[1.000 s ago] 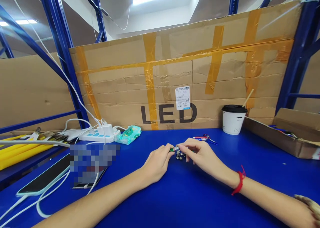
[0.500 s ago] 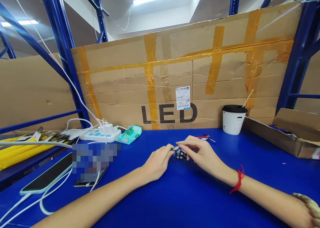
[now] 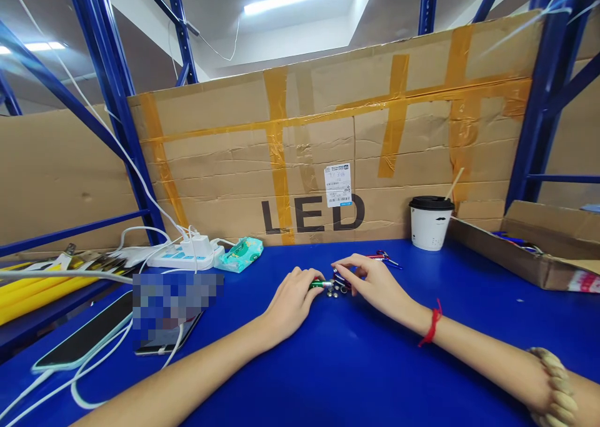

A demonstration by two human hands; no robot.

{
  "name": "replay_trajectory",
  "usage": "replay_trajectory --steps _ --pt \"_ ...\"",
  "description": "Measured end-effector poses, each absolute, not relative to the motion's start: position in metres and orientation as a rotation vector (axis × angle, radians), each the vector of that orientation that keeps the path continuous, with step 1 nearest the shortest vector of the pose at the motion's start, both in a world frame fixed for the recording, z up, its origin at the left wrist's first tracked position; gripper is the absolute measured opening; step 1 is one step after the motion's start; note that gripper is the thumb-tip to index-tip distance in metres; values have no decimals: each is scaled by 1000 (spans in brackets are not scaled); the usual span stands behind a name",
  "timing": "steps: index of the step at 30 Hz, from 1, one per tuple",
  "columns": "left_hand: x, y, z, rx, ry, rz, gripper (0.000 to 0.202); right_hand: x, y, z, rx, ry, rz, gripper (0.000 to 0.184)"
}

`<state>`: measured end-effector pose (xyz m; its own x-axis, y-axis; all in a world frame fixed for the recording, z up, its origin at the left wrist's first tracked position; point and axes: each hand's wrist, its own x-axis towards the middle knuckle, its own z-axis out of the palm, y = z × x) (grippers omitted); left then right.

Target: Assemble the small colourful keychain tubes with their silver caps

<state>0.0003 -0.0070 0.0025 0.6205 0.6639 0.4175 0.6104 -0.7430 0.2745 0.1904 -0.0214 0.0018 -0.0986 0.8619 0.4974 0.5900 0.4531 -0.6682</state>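
My left hand (image 3: 293,299) rests on the blue table (image 3: 328,364) with its fingers curled round a small green cylinder (image 3: 319,284), which looks like a tiny torch. My right hand (image 3: 372,283) is just right of it, fingers bent down over a cluster of small round silver pieces (image 3: 336,292) lying on the table. Whether the right fingertips pinch one of them is hidden. A red string circles my right wrist (image 3: 432,324). Behind my right hand lie a few red and blue pen-like pieces (image 3: 384,258).
A taped cardboard wall marked LED (image 3: 328,158) stands at the back. A lidded paper cup (image 3: 430,222) and an open cardboard box (image 3: 529,252) are at the right. At the left are a power strip (image 3: 182,256), a tissue pack (image 3: 241,254), phones with cables (image 3: 79,339) and yellow rods (image 3: 42,286).
The view has shifted slightly. My hands have lowered toward the table and drawn a little apart, and the green cylinder now lies lower, next to the silver pieces.
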Motion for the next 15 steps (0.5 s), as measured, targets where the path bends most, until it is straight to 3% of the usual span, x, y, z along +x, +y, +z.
replay_trajectory --steps 15 --pt "1 -6 2 2749 1198 843 15 197 -19 -4 -1368 -1966 266 23"
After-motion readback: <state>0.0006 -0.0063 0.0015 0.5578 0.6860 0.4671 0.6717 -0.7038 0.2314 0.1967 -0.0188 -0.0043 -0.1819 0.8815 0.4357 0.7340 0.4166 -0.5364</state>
